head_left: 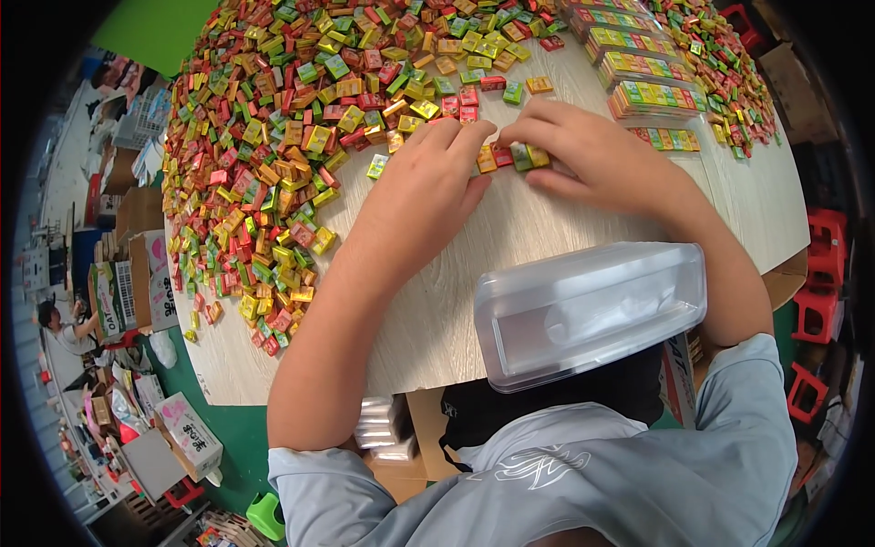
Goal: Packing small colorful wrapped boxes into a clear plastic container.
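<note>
Packing workshop, heaped small boxes point(283, 128), cardboard cartons point(189, 436)

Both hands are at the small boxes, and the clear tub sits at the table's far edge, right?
No: the head view shows the clear tub at the near edge of the table. The left hand and right hand are indeed at the small boxes.

Short box row point(504, 157) pinched by right hand point(597, 157), left hand point(427, 178) placed at its other end. Loose box pile point(260, 173) spread left of left hand; clear tub point(592, 271) set bodyward of right hand.
</note>
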{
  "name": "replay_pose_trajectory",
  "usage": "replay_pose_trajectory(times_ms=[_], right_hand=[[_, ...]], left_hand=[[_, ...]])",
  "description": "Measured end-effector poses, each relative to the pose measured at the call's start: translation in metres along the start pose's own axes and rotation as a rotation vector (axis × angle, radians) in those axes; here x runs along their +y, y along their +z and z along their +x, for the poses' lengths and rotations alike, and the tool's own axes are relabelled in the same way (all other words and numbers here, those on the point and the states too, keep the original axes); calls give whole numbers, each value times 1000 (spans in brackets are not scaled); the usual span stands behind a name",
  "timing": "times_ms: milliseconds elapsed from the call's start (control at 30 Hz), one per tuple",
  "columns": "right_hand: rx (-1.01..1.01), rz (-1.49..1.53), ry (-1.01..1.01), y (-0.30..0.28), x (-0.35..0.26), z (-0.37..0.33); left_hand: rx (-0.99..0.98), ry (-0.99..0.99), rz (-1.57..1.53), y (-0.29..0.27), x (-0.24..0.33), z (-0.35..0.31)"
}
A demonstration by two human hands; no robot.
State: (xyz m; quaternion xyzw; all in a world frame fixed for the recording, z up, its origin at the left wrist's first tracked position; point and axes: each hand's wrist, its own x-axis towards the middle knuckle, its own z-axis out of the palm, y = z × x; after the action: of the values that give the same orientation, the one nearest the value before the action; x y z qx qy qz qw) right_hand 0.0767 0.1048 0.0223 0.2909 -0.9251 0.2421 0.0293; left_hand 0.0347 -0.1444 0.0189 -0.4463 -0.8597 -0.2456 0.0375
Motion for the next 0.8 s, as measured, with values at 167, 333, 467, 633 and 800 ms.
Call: replay_pose_trajectory(times_ms=[167,333,467,633,800], right_hand=[[-76,80,-9,-3,-8,-3],[-116,112,8,-8,-15,-6],[-138,73,91,-16,-20,-1],[204,-246,63,-5,6,5],[342,-549,95,6,15,15]], left_hand=[[-52,11,-100,-3,3,-3],[-90,-19,-84,-5,10,-9],[-42,21,-15,-12,10,-11],[-7,-9,77,-25,6,-11],[-10,14,103,-21,2,-13]])
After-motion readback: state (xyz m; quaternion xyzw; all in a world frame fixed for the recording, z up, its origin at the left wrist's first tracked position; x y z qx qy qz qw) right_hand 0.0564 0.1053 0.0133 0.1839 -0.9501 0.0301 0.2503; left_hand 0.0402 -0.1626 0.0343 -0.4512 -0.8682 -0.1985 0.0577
